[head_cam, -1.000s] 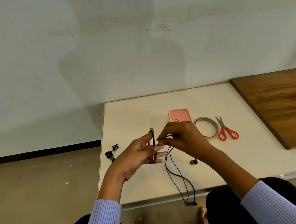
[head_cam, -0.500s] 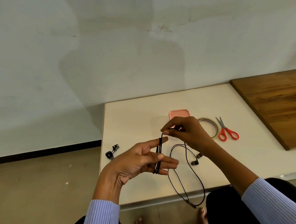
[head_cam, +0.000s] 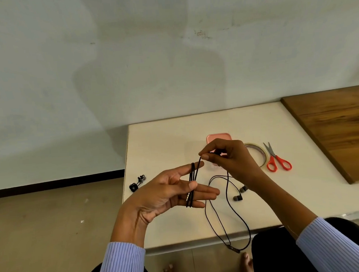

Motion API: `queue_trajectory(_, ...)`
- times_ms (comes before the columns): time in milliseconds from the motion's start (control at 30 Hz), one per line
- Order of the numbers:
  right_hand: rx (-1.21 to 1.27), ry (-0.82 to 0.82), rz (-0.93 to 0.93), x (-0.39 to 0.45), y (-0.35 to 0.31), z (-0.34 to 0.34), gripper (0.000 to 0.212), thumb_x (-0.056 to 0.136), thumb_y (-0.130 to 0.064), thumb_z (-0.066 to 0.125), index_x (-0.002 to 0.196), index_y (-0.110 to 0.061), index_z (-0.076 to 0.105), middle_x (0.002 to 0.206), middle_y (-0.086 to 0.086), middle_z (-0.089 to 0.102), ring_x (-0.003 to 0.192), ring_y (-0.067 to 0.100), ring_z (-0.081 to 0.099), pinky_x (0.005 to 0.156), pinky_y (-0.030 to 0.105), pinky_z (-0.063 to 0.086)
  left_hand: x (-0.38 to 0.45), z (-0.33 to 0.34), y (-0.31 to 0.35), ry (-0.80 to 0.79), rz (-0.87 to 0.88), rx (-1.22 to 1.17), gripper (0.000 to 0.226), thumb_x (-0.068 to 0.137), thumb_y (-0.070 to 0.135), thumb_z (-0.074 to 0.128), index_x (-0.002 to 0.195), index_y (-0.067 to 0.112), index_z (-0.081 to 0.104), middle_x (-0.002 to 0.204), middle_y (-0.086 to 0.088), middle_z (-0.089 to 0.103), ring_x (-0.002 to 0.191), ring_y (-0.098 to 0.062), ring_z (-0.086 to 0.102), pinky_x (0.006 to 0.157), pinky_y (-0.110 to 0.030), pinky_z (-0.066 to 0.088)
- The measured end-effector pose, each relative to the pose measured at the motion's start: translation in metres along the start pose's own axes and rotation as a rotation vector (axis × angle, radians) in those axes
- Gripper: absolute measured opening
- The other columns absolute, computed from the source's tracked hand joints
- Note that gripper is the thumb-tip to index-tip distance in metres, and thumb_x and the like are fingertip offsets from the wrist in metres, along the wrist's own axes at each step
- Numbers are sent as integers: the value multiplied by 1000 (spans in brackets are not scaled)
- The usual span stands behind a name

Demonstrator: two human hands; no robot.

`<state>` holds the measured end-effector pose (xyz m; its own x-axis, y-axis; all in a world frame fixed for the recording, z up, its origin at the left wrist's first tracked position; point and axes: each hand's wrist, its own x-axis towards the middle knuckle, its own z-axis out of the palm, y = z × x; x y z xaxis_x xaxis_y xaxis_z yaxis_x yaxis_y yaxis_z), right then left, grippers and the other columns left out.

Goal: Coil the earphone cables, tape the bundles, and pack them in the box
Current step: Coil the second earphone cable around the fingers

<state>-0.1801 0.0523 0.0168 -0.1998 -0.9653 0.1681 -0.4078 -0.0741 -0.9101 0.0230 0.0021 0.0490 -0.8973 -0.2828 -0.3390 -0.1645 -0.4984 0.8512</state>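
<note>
At the left edge of the table (head_cam: 164,136), left of centre in the frame, lies a small black bundle (head_cam: 137,183) of coiled earphones. Just right of it the left hand (head_cam: 167,196) is held palm up with fingers spread and straight, and several turns of black cable (head_cam: 192,184) are looped around them. From the top of that loop the cable runs up to the right hand (head_cam: 228,160), whose thumb and forefinger pinch it at centre frame; the other fingers are curled. Below this hand the loose cable hangs in long loops over the table's near edge, and its earbuds (head_cam: 240,194) rest on the table. Behind the right hand sits a pink box (head_cam: 218,137), partly hidden. Further right lie a tape roll (head_cam: 259,154) and red-handled scissors (head_cam: 275,159), close together, then a brown wooden board (head_cam: 338,130) at the right edge.
</note>
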Motion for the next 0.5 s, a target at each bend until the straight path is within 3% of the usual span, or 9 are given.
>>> queue_trajectory(133,-4,22,-9,0,-3,2,7,81,-20,69,85,-27,71,85,-9,71,77,16,62,69,33,53,1,1,0,-9,-9,-6,49,90,10,50,136,22,41,116,-23,65,111,-34,63,80,-31,56)
queue_trajectory(300,-16,2,32,-2,-4,8,7,82,-19,69,85,-24,71,83,-15,70,75,14,61,66,23,49,1,3,-1,-49,-18,-4,49,91,11,49,138,20,38,117,-23,65,109,-33,64,79,-30,56)
queue_trajectory(400,127,-25,136,-3,-5,8,11,85,-13,66,86,-22,72,81,-12,71,65,12,56,56,16,45,0,2,0,-47,37,-13,47,92,10,47,137,19,41,115,-24,66,106,-32,65,79,-31,56)
queue_trajectory(500,328,-107,291,-8,-7,15,16,87,-5,61,87,-16,72,78,-2,69,66,11,54,56,20,42,3,3,0,16,116,-98,47,90,8,47,136,15,43,112,-25,66,104,-32,66,80,-32,57)
